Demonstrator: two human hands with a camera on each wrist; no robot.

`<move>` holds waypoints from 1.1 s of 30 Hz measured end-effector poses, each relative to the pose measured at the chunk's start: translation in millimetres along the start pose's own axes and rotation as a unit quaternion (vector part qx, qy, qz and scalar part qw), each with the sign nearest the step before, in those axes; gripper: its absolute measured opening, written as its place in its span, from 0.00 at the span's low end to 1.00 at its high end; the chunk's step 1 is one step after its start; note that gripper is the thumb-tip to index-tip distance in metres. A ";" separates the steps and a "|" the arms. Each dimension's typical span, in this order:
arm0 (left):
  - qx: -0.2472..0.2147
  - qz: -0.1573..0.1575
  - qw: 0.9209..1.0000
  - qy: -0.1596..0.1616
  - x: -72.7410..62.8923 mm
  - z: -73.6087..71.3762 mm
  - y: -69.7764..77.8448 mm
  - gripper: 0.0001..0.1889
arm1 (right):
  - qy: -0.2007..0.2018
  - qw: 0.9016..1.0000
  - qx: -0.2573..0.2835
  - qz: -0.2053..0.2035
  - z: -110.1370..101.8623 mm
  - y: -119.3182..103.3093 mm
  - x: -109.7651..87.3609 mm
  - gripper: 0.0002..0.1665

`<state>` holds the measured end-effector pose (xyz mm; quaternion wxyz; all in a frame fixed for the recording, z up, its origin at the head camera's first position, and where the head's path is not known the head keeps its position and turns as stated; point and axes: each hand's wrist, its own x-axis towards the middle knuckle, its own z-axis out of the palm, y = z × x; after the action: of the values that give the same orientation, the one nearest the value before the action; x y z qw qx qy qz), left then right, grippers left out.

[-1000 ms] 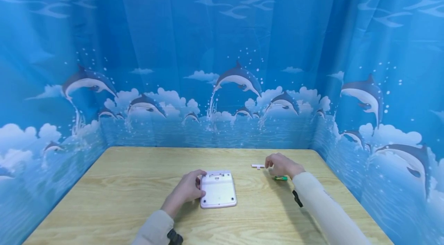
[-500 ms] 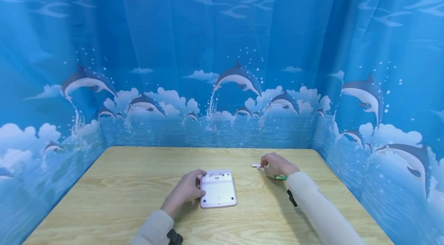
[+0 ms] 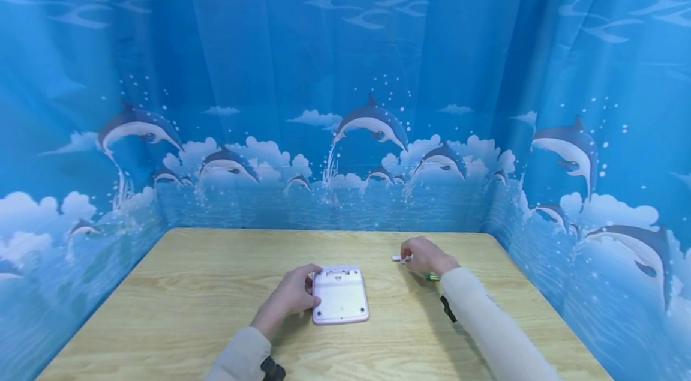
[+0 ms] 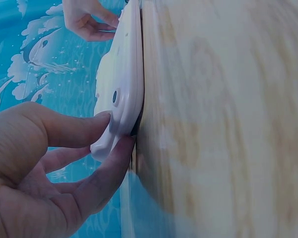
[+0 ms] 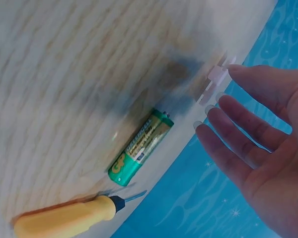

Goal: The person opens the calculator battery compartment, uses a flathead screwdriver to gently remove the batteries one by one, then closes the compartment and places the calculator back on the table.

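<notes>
A pale pinkish-white calculator (image 3: 341,297) lies back side up on the table, with a battery slot at its far end and dark round feet. My left hand (image 3: 290,294) grips its left edge between thumb and fingers, seen close up in the left wrist view. Farther right, my right hand (image 3: 426,255) hovers over a small T-shaped battery cover (image 5: 217,75). The thumb tip is right at the cover, and the other fingers are spread apart from the thumb. A green GP battery (image 5: 140,148) lies beside that hand, partly hidden by it in the head view.
A screwdriver with a yellow handle (image 5: 67,218) lies near the battery in the right wrist view. The wooden table (image 3: 216,309) ends at a blue dolphin-print curtain (image 3: 324,129) at the back and both sides.
My right hand has moved left from beside the battery cover to over it, covering more of it. The left hand and the calculator have stayed in place.
</notes>
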<state>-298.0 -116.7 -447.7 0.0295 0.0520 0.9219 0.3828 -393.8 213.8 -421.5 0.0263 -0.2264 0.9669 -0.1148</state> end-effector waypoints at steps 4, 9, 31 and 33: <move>0.000 0.002 1.000 0.000 -0.8 -0.3 0.7 0.36 | 0.006 1.000 -0.008 0.010 3.0 -2.5 3.1 0.05; 0.000 0.000 1.000 0.000 -1.2 -0.4 0.8 0.36 | 0.021 0.999 -0.022 0.019 6.5 -2.8 7.5 0.04; 0.001 0.006 1.000 -0.004 -1.2 -1.4 1.0 0.35 | 0.053 0.997 -0.057 0.020 15.8 -2.0 11.3 0.04; 0.001 0.007 1.000 -0.004 -1.2 -1.1 0.4 0.35 | 0.051 0.997 -0.053 0.024 17.2 -2.0 11.8 0.03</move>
<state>-296.9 -117.3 -446.6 0.0303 0.0600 0.9219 0.3815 -401.7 203.2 -437.8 -0.0323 -0.1979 0.9769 -0.0741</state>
